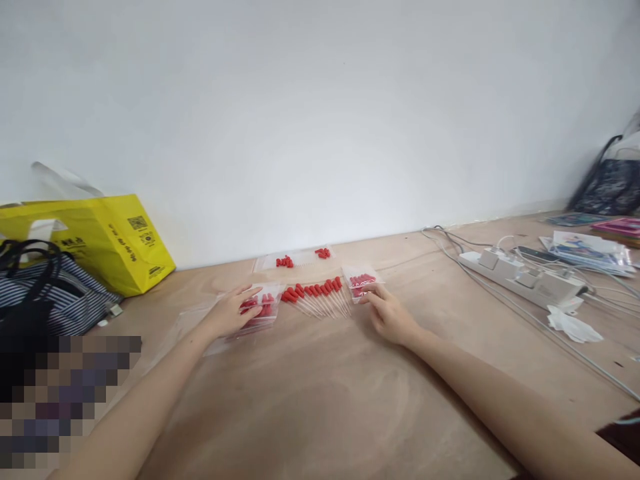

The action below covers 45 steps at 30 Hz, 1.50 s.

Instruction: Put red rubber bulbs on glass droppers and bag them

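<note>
My left hand [233, 313] rests on a stack of clear zip bags [265, 313] holding red pieces. Its fingers are spread, with the thumb apart from them. At the right, my right hand [390, 313] has its fingertips closed at the lower edge of a small clear zip bag [359, 283] with red pieces inside. Between the hands, several thin pale sticks with red ends [323, 297] lie fanned out on the table. Behind them, another clear bag [304, 259] lies flat, with two clusters of red pieces at its sides.
A yellow carrier bag [120, 240] and a striped bag [80, 293] stand at the left. At the right are a white power strip [520, 277] with plugs and cables, a crumpled tissue [575, 325] and some packets [590, 252]. A white wall [320, 120] borders the wooden table [310, 400].
</note>
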Tool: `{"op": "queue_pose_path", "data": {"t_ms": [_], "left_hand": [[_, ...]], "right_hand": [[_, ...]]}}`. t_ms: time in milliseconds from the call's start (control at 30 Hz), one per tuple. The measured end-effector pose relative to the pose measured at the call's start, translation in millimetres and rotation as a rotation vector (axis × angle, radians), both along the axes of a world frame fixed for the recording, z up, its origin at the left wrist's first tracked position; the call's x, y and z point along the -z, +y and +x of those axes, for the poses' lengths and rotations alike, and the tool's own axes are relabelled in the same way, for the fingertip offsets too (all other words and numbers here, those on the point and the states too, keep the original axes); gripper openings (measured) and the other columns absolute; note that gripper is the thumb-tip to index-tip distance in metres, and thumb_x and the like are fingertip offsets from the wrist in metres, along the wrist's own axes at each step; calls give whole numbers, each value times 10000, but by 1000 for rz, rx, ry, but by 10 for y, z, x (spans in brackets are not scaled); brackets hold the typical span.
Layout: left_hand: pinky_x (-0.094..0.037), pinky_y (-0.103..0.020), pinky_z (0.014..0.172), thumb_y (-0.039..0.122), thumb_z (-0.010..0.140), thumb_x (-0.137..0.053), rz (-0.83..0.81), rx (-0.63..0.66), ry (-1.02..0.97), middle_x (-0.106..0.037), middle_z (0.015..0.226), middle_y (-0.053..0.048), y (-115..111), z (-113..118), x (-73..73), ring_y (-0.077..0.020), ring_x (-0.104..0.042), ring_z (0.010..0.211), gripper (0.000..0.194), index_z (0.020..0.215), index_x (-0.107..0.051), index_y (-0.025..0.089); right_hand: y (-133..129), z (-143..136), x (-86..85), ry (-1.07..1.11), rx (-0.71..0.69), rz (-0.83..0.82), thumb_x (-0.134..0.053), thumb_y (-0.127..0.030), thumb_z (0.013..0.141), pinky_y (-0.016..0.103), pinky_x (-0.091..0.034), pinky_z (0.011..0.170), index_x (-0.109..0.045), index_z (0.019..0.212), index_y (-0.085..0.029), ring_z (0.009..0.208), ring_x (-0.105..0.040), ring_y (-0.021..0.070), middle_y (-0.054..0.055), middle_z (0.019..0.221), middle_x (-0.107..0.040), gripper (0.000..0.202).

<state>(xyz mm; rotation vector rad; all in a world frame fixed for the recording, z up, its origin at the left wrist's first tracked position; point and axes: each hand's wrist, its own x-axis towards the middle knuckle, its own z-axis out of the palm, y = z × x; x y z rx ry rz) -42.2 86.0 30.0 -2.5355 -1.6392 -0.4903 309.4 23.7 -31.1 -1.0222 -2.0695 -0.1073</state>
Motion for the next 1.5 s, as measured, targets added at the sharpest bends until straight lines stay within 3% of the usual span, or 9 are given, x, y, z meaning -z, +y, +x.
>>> {"op": "queue_pose_path", "data": {"t_ms": [200, 367, 467, 567, 767, 900, 1133, 1367, 1500], "left_hand": [[-453, -272, 715, 313, 800, -379, 90, -164, -148, -683, 936, -22, -5, 122, 7, -217, -614, 872, 321, 934, -661, 240], [-481, -291, 680, 327, 882, -241, 290, -363, -355, -683, 881, -91, -285, 491, 77, -228, -620, 849, 447, 1010, -615, 118], [-467, -277, 814, 295, 877, -338, 364, 30, -512, -657, 982, -47, -604, 902, 179, -183, -590, 942, 334, 1044, -601, 173], [-450, -295, 881, 193, 857, -408, 422, 417, -450, -608, 1082, -53, -857, 1258, 320, -165, -557, 1005, 292, 1105, -562, 203], [-430, -367, 917, 176, 847, -447, 433, 655, -233, -564, 1147, -59, -860, 1214, 387, -195, -452, 1128, 318, 1157, -507, 213], [-377, -422, 936, 259, 806, -493, 452, 413, -119, -606, 1061, -71, -642, 603, 322, -224, -511, 1035, 285, 1076, -569, 205], [-405, -382, 879, 327, 763, -454, 48, -455, -258, -584, 1097, -89, -270, -462, 198, -264, -516, 1038, 292, 948, -624, 178], [-475, -271, 708, 317, 683, -572, -160, -572, -324, -674, 883, -86, -20, -488, 184, -219, -626, 833, 324, 943, -620, 130], [-479, -248, 656, 269, 670, -611, -264, -604, -351, -678, 821, -72, 90, -375, 181, -211, -636, 786, 287, 912, -618, 116]], "right_hand": [[-71, -211, 13, 266, -69, -237, -451, -123, 745, 284, -449, 628, -552, 833, -174, 691, -527, 146, 61, 810, -548, 143], [-148, -463, -107, 761, -334, -890, -498, -452, 772, 281, -456, 582, -572, 805, -154, 583, -571, 136, 38, 701, -592, 309], [-230, -601, -234, 1104, -554, -1158, -521, -533, 729, 306, -473, 688, -565, 909, -145, 705, -617, 158, 67, 820, -628, 429], [-292, -659, -312, 1302, -611, -1177, -622, -446, 677, 285, -480, 696, -576, 861, -146, 734, -614, 147, 49, 822, -641, 355], [-82, -338, -265, 1299, -249, -1103, -684, -164, 598, 206, -469, 519, -597, 865, -176, 539, -572, 98, -20, 617, -626, 282], [227, 238, -250, 1164, 125, -840, -591, -159, 678, 222, -493, 570, -595, 895, -186, 598, -598, 110, 11, 712, -652, 219], [534, 953, 18, 953, 408, -755, -567, -232, 680, 237, -475, 545, -599, 680, -163, 595, -597, 147, 26, 588, -626, 77], [634, 1029, 142, 620, 674, -558, -657, -278, 564, 334, -403, 749, -641, 707, -164, 843, -566, 249, 82, 771, -650, 183], [574, 886, 113, 445, 780, -342, -575, -308, 655, 385, -323, 830, -635, 860, -156, 976, -482, 278, 116, 937, -617, 262]]}}
